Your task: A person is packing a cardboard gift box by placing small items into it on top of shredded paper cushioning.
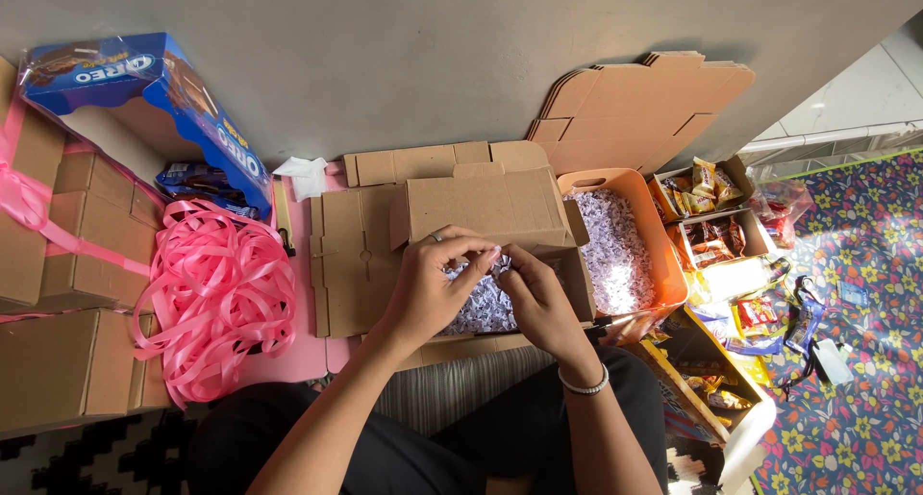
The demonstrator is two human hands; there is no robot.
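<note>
The work sits on the floor against a plain grey wall (404, 62), with a floral mat (856, 360) to the right and a pink sheet (298, 356) under the cardboard. An open brown cardboard box (481, 211) lies in front of the person's lap, partly filled with white-and-purple shredded paper (481, 312). The left hand (428, 288) and right hand (538, 298) meet over it, fingers pinching the shreds. Loose pink ribbon (216, 288) lies left; an orange basket (663, 250) of shreds stands right.

left hand (430, 285) and right hand (538, 298): both in the open box (486, 211), fingers in shredded paper (484, 308) | orange basket (663, 250) beside box | pink ribbon (216, 293) at left
</note>
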